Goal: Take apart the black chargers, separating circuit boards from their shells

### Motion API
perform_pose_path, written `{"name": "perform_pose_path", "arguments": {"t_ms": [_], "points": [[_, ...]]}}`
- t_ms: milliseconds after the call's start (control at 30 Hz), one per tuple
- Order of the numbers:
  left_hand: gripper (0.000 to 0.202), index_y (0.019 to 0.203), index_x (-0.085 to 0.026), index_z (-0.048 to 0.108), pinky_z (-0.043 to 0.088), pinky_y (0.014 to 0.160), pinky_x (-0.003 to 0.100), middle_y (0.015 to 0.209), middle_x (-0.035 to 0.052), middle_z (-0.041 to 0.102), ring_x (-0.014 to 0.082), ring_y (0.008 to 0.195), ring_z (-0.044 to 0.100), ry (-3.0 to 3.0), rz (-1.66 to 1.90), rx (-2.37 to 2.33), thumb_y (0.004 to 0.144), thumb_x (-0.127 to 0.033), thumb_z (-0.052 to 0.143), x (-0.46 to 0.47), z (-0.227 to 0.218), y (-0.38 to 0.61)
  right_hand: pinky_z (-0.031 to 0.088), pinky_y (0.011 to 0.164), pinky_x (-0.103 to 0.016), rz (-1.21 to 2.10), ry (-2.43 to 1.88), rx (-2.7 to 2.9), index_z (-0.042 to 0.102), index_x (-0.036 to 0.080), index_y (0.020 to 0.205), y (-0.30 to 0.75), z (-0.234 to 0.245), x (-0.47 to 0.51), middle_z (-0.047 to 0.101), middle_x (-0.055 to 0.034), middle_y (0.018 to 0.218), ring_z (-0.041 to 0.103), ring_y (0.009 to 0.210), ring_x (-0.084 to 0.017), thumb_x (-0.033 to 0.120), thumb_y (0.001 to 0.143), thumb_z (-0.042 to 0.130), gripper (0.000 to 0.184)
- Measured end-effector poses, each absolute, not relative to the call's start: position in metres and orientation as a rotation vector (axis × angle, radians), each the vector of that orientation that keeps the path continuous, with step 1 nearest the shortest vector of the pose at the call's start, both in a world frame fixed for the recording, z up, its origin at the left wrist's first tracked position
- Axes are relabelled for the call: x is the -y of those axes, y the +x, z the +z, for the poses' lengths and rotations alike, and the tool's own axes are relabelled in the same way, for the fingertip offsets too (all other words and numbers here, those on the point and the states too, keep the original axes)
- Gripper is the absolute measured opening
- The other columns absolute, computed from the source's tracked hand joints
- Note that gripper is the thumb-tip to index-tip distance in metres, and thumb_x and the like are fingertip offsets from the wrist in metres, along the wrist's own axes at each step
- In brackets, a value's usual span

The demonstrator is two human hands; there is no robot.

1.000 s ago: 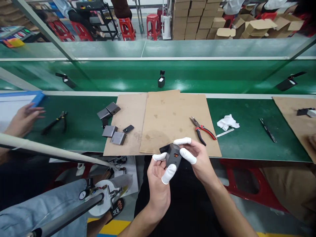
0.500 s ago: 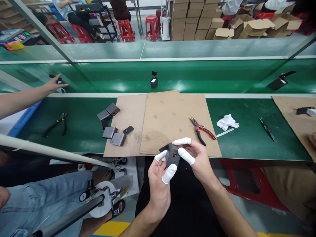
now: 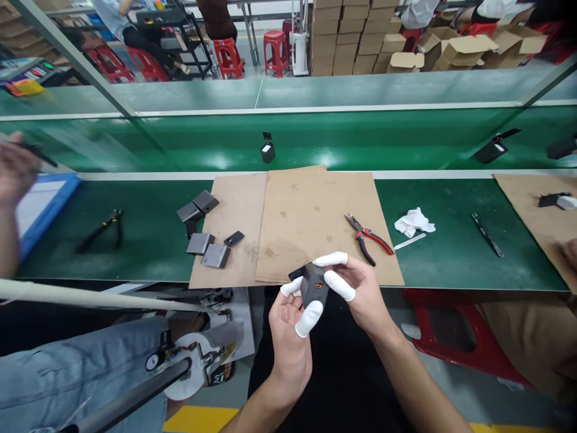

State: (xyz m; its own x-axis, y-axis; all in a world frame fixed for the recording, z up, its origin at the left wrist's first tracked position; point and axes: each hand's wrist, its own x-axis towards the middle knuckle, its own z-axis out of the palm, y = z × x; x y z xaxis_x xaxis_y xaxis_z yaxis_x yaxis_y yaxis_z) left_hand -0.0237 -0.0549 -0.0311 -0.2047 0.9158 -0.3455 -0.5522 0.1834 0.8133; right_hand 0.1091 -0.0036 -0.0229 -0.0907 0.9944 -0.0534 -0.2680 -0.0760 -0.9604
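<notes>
Both my hands hold one small dark grey plastic part [image 3: 314, 285] with an orange spot, just in front of the bench's near edge. My left hand [image 3: 291, 328] grips it from below, white finger cots on thumb and forefinger. My right hand [image 3: 356, 294] pinches it from the right, also with white finger cots. Behind the part lies a brown cardboard sheet [image 3: 315, 216] on the green bench.
Red-handled pliers [image 3: 367, 236], a white cloth [image 3: 413, 222] and a white strip lie right of centre. Several grey parts [image 3: 202, 228] sit left on a second cardboard. Black pliers [image 3: 101, 228] lie further left. A co-worker's blurred hand [image 3: 15, 171] is at far left. A small black part [image 3: 267, 150] stands on the conveyor.
My hands and the grey part have barely moved. The co-worker's hand at left has pulled back from the conveyor. The small black part on the conveyor has drifted left.
</notes>
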Motion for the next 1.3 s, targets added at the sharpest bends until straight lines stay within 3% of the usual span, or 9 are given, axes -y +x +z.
{"name": "perform_pose_path", "arguments": {"t_ms": [200, 467, 567, 667, 733, 867, 1033, 1167, 1300], "points": [[0.059, 0.12, -0.022, 0.072, 0.059, 0.109, 0.047, 0.126, 0.0125, 0.074, 0.0321, 0.122, 0.072, 0.443, 1.403, -1.072, 0.073, -0.049, 0.096, 0.056, -0.035, -0.024, 0.064, 0.075, -0.029, 1.383, -1.019, 1.028, 0.078, 0.025, 0.105, 0.107, -0.018, 0.004, 0.076, -0.0013, 0.09, 0.074, 0.082, -0.017, 0.038, 0.09, 0.086, 0.022], [0.05, 0.124, -0.021, 0.068, 0.064, 0.099, 0.042, 0.12, 0.011, 0.074, 0.0266, 0.111, 0.076, 0.854, 1.537, -1.235, 0.082, -0.039, 0.09, 0.04, -0.059, -0.029, 0.06, 0.094, -0.04, 1.013, -1.185, 1.303, 0.076, 0.027, 0.115, 0.109, -0.038, 0.002, 0.074, -0.0051, 0.11, 0.071, 0.099, -0.021, 0.035, 0.097, 0.077, 0.02], [0.047, 0.124, -0.021, 0.069, 0.064, 0.092, 0.04, 0.109, 0.0078, 0.069, 0.0241, 0.102, 0.073, 1.513, 1.661, -1.539, 0.082, -0.026, 0.089, 0.016, -0.087, -0.044, 0.058, 0.102, -0.045, 0.896, -1.249, 1.4, 0.072, 0.029, 0.129, 0.103, -0.058, -0.003, 0.073, -0.008, 0.127, 0.07, 0.112, -0.025, 0.034, 0.093, 0.08, 0.037], [0.046, 0.133, -0.019, 0.064, 0.063, 0.089, 0.043, 0.111, 0.0112, 0.067, 0.0269, 0.103, 0.07, 2.058, 1.643, -1.61, 0.09, -0.018, 0.078, -0.007, -0.114, -0.056, 0.057, 0.109, -0.05, 1.023, -1.265, 1.341, 0.061, 0.029, 0.145, 0.091, -0.081, -0.011, 0.071, -0.0092, 0.137, 0.07, 0.121, -0.028, 0.039, 0.086, 0.087, 0.065], [0.051, 0.141, -0.019, 0.058, 0.063, 0.088, 0.044, 0.114, 0.0135, 0.067, 0.0283, 0.105, 0.07, 2.175, 1.6, -1.529, 0.093, -0.016, 0.074, -0.017, -0.126, -0.06, 0.058, 0.11, -0.051, 1.058, -1.271, 1.307, 0.059, 0.028, 0.145, 0.085, -0.093, -0.015, 0.073, -0.0098, 0.136, 0.071, 0.123, -0.03, 0.041, 0.082, 0.09, 0.071], [0.053, 0.143, -0.02, 0.054, 0.066, 0.085, 0.041, 0.112, 0.0111, 0.068, 0.0263, 0.103, 0.073, 2.17, 1.549, -1.39, 0.093, -0.02, 0.074, -0.017, -0.136, -0.059, 0.06, 0.106, -0.052, 0.971, -1.365, 1.292, 0.069, 0.026, 0.133, 0.083, -0.105, -0.017, 0.078, -0.0101, 0.127, 0.074, 0.118, -0.031, 0.042, 0.086, 0.086, 0.053], [0.057, 0.14, -0.019, 0.051, 0.065, 0.095, 0.042, 0.113, 0.0088, 0.067, 0.0232, 0.104, 0.074, 1.921, 1.534, -1.375, 0.089, -0.022, 0.077, -0.013, -0.126, -0.062, 0.06, 0.107, -0.051, 0.763, -1.344, 1.213, 0.076, 0.025, 0.122, 0.092, -0.109, -0.012, 0.079, -0.0095, 0.124, 0.075, 0.117, -0.029, 0.039, 0.092, 0.081, 0.033], [0.039, 0.131, -0.022, 0.056, 0.061, 0.103, 0.042, 0.114, 0.0081, 0.068, 0.0202, 0.108, 0.072, 1.482, 1.472, -1.433, 0.095, -0.027, 0.071, -0.03, -0.118, -0.074, 0.062, 0.105, -0.048, 0.49, -1.246, 1.441, 0.081, 0.028, 0.119, 0.101, -0.113, -0.013, 0.079, -0.0093, 0.123, 0.074, 0.118, -0.026, 0.028, 0.099, 0.074, 0.022], [0.032, 0.126, -0.021, 0.058, 0.063, 0.095, 0.038, 0.113, 0.0085, 0.07, 0.0185, 0.099, 0.074, 1.411, 1.446, -1.48, 0.098, -0.031, 0.07, -0.045, -0.118, -0.081, 0.065, 0.1, -0.043, 0.41, -1.219, 1.568, 0.084, 0.032, 0.118, 0.107, -0.118, -0.016, 0.079, -0.0088, 0.119, 0.077, 0.112, -0.025, 0.024, 0.099, 0.074, 0.023]]}}
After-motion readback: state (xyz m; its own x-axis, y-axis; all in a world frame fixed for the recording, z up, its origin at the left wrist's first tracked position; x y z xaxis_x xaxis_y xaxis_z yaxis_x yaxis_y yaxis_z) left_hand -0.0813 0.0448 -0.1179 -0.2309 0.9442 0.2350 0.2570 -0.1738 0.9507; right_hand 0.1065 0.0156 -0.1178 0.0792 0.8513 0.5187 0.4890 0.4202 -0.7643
